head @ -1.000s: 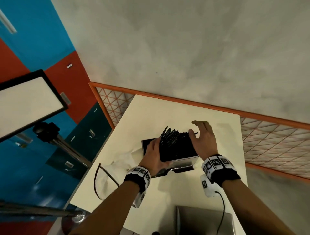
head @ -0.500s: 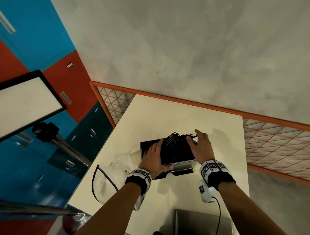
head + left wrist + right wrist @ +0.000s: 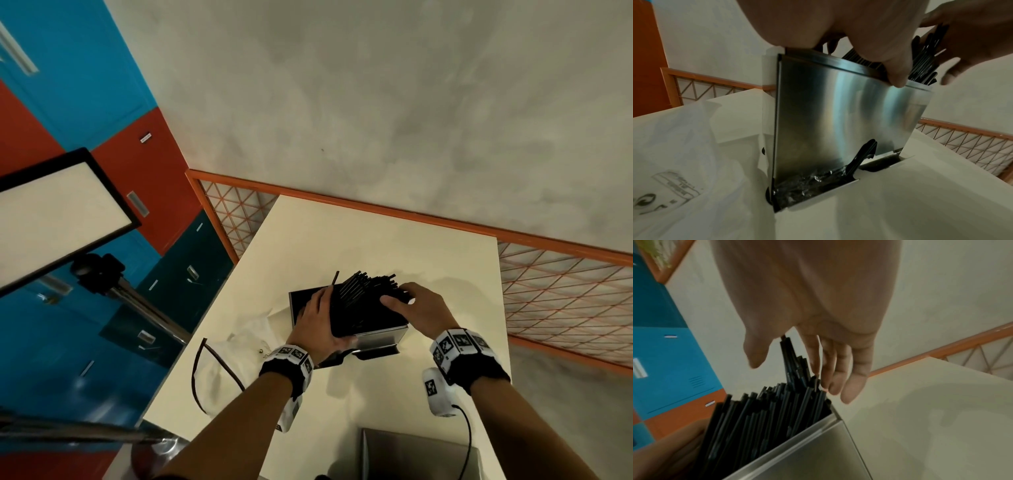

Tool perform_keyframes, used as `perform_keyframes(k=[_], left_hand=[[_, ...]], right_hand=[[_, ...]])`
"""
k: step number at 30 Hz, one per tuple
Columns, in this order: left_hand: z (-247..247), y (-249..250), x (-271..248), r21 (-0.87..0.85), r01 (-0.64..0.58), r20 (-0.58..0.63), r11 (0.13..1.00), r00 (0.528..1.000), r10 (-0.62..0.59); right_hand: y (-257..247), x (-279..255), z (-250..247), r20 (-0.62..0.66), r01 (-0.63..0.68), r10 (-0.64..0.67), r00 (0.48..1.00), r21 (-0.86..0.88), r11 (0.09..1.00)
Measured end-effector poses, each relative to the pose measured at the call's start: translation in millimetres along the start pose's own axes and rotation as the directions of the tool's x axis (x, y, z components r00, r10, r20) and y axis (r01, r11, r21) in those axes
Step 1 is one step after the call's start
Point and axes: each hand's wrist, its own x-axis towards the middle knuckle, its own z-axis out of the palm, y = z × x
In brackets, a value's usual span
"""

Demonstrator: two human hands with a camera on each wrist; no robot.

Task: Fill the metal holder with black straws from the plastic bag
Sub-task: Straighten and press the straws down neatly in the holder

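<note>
Pressing my right hand (image 3: 423,310) down, fingers now flat and apart, onto black plastic straws (image 3: 363,298); left hand (image 3: 317,320) grips the shiny rectangular metal holder (image 3: 380,337) — nearly full.

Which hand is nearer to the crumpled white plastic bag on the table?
Left. The left hand holds the shiny metal holder's side right beside the crumpled white plastic bag; the right hand is across the holder.
</note>
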Motion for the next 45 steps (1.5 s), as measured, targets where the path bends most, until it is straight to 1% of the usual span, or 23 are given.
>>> perform_keyframes(k=[2, 3, 4, 6, 8, 12, 16, 19, 24, 26, 28, 33, 36, 41, 45], left_hand=[[-1.2, -0.1, -0.1, -0.017, -0.011, 0.03, 1.0, 0.999, 0.012], [-2.3, -0.4, -0.3, -0.021, -0.018, 0.044, 1.0, 0.999, 0.019], [-3.3, -0.9, -0.3, -0.019, -0.025, 0.056, 1.0, 0.998, 0.026], [-4.4, -1.8, -0.6, -0.011, -0.035, 0.071, 0.999, 0.997, 0.036], [-3.9, -2.1, -1.1, 0.002, -0.048, 0.065, 0.999, 0.997, 0.048], [-3.5, -1.2, -1.1, -0.012, -0.046, 0.037, 0.999, 0.998, 0.046], [-1.5, -2.1, -0.5, -0.03, -0.05, 0.017, 0.998, 0.999, 0.051], [-1.4, -2.6, 0.3, -0.036, -0.057, 0.002, 0.998, 0.998, 0.057], [-2.1, -2.8, -0.5, -0.067, -0.078, -0.022, 0.995, 0.997, 0.077], [-1.8, -3.2, -1.1, -0.075, -0.08, -0.032, 0.994, 0.996, 0.078], [-2.1, -3.0, -0.9, -0.082, -0.079, -0.041, 0.993, 0.996, 0.076], [-3.5, -1.0, -1.4, -0.103, -0.084, -0.07, 0.991, 0.995, 0.077], [-4.8, -0.3, -2.0, -0.126, -0.07, -0.084, 0.99, 0.995, 0.06], [-7.4, 0.9, -1.7, -0.183, -0.041, -0.101, 0.982, 0.995, 0.023], [-8.2, 1.6, -2.3, -0.216, -0.04, -0.13, 0.975, 0.991, 0.012]], right_hand=[[-1.3, -5.2, -3.3, 0.135, -0.049, 0.043, 0.99, 0.043, 0.998], [-1.3, -6.1, -2.7, 0.178, -0.041, 0.034, 0.983, 0.034, 0.999], [-1.0, -5.4, -1.0, 0.182, -0.019, 0.017, 0.983, 0.007, 1.0], [0.5, -0.3, 3.5, 0.138, 0.008, 0.004, 0.99, -0.086, 0.996], [0.4, 4.2, 7.7, 0.103, 0.002, 0.014, 0.995, -0.16, 0.987], [-8.5, 0.7, 15.3, 0.05, 0.023, -0.013, 0.999, -0.207, 0.978], [-20.4, -2.8, 22.5, 0.044, 0.043, -0.032, 0.998, -0.27, 0.962], [-25.2, -1.1, 28.4, 0.069, 0.028, -0.013, 0.998, -0.219, 0.975], [-26.4, 6.0, 35.1, 0.169, -0.019, 0.044, 0.985, -0.146, 0.989], [-28.0, 6.9, 36.8, 0.179, -0.029, 0.046, 0.983, -0.096, 0.995], [-30.9, 5.4, 36.8, 0.173, -0.021, 0.028, 0.985, -0.038, 0.999], [-36.2, 4.4, 35.9, 0.199, 0.027, -0.033, 0.979, 0.033, 0.999], [-36.0, 6.9, 36.6, 0.192, 0.036, -0.049, 0.98, 0.069, 0.997], [-45.5, 4.8, 35.1, 0.22, 0.064, -0.118, 0.968, 0.238, 0.969], [-55.8, 3.1, 28.1, 0.241, 0.089, -0.149, 0.959, 0.242, 0.966]])
